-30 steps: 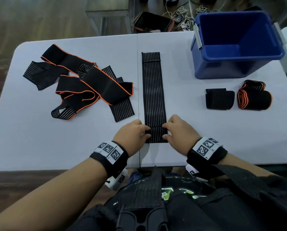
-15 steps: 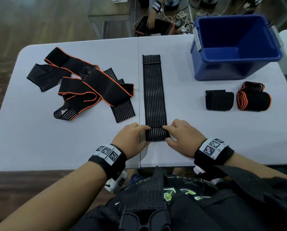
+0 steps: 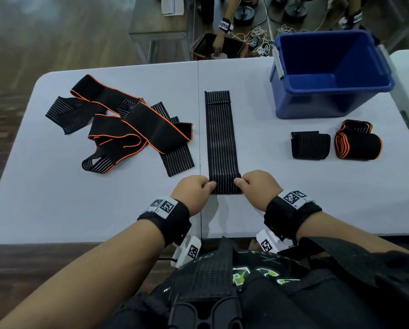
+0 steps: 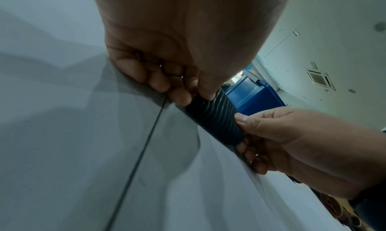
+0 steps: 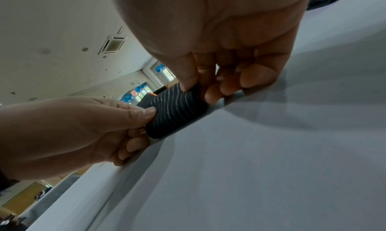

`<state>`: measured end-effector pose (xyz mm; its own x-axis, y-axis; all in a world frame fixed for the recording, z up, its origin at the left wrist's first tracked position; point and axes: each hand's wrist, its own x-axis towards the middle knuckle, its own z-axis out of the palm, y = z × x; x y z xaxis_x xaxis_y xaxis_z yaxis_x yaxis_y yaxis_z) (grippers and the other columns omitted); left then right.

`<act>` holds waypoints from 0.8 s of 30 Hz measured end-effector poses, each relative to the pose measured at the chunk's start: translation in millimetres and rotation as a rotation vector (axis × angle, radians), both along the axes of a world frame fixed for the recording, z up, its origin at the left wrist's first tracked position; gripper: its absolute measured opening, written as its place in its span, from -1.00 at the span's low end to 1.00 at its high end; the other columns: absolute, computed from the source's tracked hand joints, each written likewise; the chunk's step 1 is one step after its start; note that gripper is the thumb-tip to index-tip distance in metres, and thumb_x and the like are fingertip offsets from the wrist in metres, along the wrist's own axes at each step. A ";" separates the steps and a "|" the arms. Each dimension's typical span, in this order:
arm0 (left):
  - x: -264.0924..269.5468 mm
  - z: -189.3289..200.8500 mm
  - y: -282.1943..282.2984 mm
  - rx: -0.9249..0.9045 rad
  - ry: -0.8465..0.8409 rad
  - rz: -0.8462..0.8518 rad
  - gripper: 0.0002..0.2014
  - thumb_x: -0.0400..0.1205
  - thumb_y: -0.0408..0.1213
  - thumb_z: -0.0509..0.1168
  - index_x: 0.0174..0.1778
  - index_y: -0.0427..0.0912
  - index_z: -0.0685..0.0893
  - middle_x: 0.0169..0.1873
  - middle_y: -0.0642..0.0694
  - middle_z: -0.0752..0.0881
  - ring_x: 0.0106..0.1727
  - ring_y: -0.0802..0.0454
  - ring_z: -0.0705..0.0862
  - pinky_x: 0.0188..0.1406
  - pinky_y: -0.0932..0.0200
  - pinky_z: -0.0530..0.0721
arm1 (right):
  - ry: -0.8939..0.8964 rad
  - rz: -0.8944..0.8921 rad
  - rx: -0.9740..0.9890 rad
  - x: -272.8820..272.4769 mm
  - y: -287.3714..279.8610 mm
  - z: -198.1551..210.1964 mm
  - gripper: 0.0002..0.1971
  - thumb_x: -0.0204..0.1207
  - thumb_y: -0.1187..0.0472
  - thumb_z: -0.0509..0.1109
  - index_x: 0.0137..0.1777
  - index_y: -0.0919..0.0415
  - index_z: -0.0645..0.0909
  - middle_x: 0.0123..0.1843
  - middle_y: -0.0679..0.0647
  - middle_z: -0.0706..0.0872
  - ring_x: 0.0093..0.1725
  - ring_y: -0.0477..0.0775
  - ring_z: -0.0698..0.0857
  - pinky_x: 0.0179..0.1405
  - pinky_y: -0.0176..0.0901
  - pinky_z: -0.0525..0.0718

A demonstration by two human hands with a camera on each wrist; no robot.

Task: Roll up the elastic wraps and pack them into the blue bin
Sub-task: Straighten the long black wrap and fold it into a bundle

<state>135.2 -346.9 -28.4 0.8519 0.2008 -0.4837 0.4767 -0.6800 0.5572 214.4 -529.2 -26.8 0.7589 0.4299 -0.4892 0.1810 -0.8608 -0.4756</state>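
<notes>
Striped wrap: a black elastic wrap (image 3: 221,138) with thin pale lines lay flat along the middle of the white counter (image 3: 56,210), just right of its centre seam; its near end was turned over into a short tight roll (image 4: 213,117), while the far end lay flat, pointing away from the person.
Left hand: the left hand (image 3: 192,192) gripped the left end of the roll, thumb on top and curled fingers (image 4: 158,84) tucked under and resting on the counter.
Right hand: the right hand (image 3: 258,188) gripped the right end in the same way, its thumb pressed on the top of the roll and its fingers (image 5: 227,86) curled beneath.
Blue bin: the blue bin (image 3: 331,103) stood at the far right of the counter, well apart from the hands; no wraps showed in the part of its inside that could be seen.
Finished rolls: a plain black roll (image 3: 310,145) and an orange-edged roll (image 3: 358,142) lay side by side on the counter just in front of the bin.
Loose wraps: a tangled heap of unrolled wraps (image 3: 127,129), some with orange edging, lay on the left half of the counter.
</notes>
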 end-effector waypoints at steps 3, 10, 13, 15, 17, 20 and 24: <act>2.0 4.3 -1.7 0.008 0.010 0.017 -0.58 0.75 -0.02 0.24 -0.38 -0.18 0.56 -0.44 -0.09 0.59 -0.32 -0.06 0.57 -0.30 0.06 0.50 | -0.008 -0.043 -0.017 0.0 -0.3 -0.3 -0.48 0.71 -0.03 0.25 -0.49 0.18 0.43 -0.48 0.08 0.52 -0.39 0.09 0.54 -0.44 -0.13 0.35; -2.9 -0.1 -2.9 0.046 -0.082 0.149 -0.73 0.58 0.01 0.46 -0.17 -0.11 0.62 -0.27 -0.04 0.72 -0.18 0.02 0.68 -0.17 0.09 0.64 | -0.029 -0.098 0.000 -3.1 -1.3 0.8 -0.60 0.64 -0.04 0.36 -0.32 0.25 0.63 -0.27 0.16 0.75 -0.19 0.14 0.71 -0.25 -0.11 0.56; -3.8 2.0 -1.9 0.066 -0.179 0.082 -0.72 0.55 -0.05 0.50 -0.01 -0.01 0.54 -0.15 0.03 0.63 -0.14 0.09 0.63 -0.15 0.16 0.61 | -0.035 -0.145 0.046 -6.4 0.8 0.7 -0.78 0.60 0.02 0.41 0.02 0.16 0.54 -0.14 0.05 0.69 -0.10 0.08 0.67 -0.10 -0.04 0.62; -4.1 0.6 -0.5 0.102 -0.238 0.011 -0.67 0.55 -0.05 0.51 0.14 0.05 0.57 -0.02 0.07 0.57 -0.02 0.10 0.61 0.01 0.17 0.62 | -0.061 -0.137 0.098 -9.9 0.8 0.2 -0.76 0.60 0.08 0.42 0.13 0.09 0.44 -0.13 0.04 0.69 -0.12 0.07 0.68 -0.08 0.02 0.67; -4.6 -2.7 0.2 0.138 -0.271 -0.046 -0.66 0.58 -0.04 0.49 0.23 0.06 0.61 0.04 0.08 0.53 0.09 0.08 0.58 0.15 0.14 0.61 | -0.114 -0.087 0.111 -12.3 -0.5 -1.2 -0.76 0.61 0.11 0.41 0.19 0.09 0.46 -0.13 0.03 0.71 -0.10 0.09 0.70 -0.04 0.03 0.68; -6.4 -7.4 1.0 0.193 -0.293 -0.099 -0.63 0.62 -0.01 0.44 0.34 0.02 0.67 0.06 0.05 0.52 0.17 0.03 0.54 0.22 0.11 0.58 | -0.185 0.004 0.089 -13.7 -2.6 -4.6 -0.71 0.65 0.11 0.36 0.33 0.13 0.56 -0.02 0.06 0.75 0.06 0.12 0.70 0.10 0.00 0.64; -10.9 -12.1 2.7 0.282 -0.310 -0.189 -0.57 0.73 0.04 0.25 0.49 -0.04 0.62 0.04 -0.04 0.54 0.14 -0.05 0.50 0.24 0.00 0.59 | -0.236 0.127 0.085 -17.8 -9.3 -9.6 -0.55 0.62 -0.06 0.37 0.41 0.17 0.57 0.09 0.10 0.67 0.16 0.16 0.62 0.19 0.00 0.58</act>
<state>124.3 -344.2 -40.5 0.9821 0.1149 -0.1494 0.1696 -0.8845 0.4345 196.6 -538.5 -36.4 0.7851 0.5606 -0.2633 0.3994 -0.7831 -0.4766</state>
